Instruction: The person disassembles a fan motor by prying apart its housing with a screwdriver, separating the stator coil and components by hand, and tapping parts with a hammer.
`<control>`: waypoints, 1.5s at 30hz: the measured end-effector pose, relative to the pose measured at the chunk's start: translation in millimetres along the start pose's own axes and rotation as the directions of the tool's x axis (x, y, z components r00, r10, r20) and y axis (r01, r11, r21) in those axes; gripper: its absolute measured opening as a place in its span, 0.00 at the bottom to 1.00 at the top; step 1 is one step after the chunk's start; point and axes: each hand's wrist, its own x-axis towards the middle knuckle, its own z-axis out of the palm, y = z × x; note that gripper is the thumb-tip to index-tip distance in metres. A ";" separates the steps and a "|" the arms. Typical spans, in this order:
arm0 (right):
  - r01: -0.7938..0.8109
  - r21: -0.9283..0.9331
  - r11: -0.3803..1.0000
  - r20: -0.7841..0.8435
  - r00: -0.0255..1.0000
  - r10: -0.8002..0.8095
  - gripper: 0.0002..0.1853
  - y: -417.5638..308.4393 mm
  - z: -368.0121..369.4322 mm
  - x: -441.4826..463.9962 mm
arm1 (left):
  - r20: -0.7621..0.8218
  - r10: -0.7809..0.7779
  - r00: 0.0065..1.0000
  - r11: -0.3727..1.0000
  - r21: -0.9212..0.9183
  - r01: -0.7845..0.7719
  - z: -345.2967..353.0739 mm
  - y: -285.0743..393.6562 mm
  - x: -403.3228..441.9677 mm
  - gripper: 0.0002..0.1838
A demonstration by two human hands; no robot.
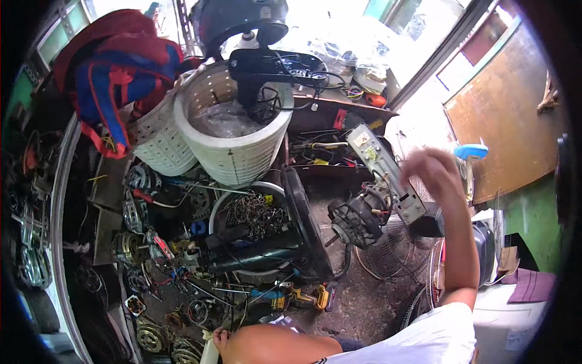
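Observation:
My right hand [433,173] is raised at the right, blurred by motion, beside a long pale control panel [379,167]. Its fingers look bent, but whether they hold anything is unclear. The panel stands tilted, with wires and a dark motor [357,218] at its lower left. Below them lies a round wire fan grille [397,249]. Left of the motor, a black fan base with a thick post [260,252] lies over a metal basin [212,221] of small metal parts. My left hand does not show; a bent leg [279,346] is at the bottom.
White perforated baskets [233,158] stand at upper left, with a red and blue bag [115,79] on one. A yellow drill [309,297] and scattered motor parts [151,337] lie on the floor. A tool box [315,173] sits behind the panel; a brown board [509,115] leans right.

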 end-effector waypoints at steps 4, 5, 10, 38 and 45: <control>0.002 -0.409 0.913 -0.072 0.997 -0.035 0.15 104.7 -53.1 99.6 | -0.018 -0.024 1.000 0.999 0.041 0.025 -1.0 9.2 -3.8 0.14; -0.125 -0.598 0.792 -0.093 0.992 0.087 0.19 130.6 -60.1 116.9 | -0.019 -0.024 1.000 0.998 0.057 0.025 -1.4 10.7 -4.2 0.14; -0.197 -0.954 -0.225 -0.230 0.964 0.132 0.62 196.5 -50.3 131.6 | -0.059 -0.042 0.997 0.994 0.098 0.047 -10.7 17.6 -12.1 0.16; -0.266 -0.920 -0.287 -0.255 0.964 -0.074 0.47 168.3 -142.9 111.9 | -0.133 -0.074 0.988 0.972 0.214 0.101 -50.4 31.3 -36.6 0.26; 0.414 -0.774 -0.480 0.468 0.884 0.007 0.27 290.1 -125.2 133.3 | -0.250 -0.134 0.959 0.951 0.241 0.196 -52.8 36.8 -72.3 0.27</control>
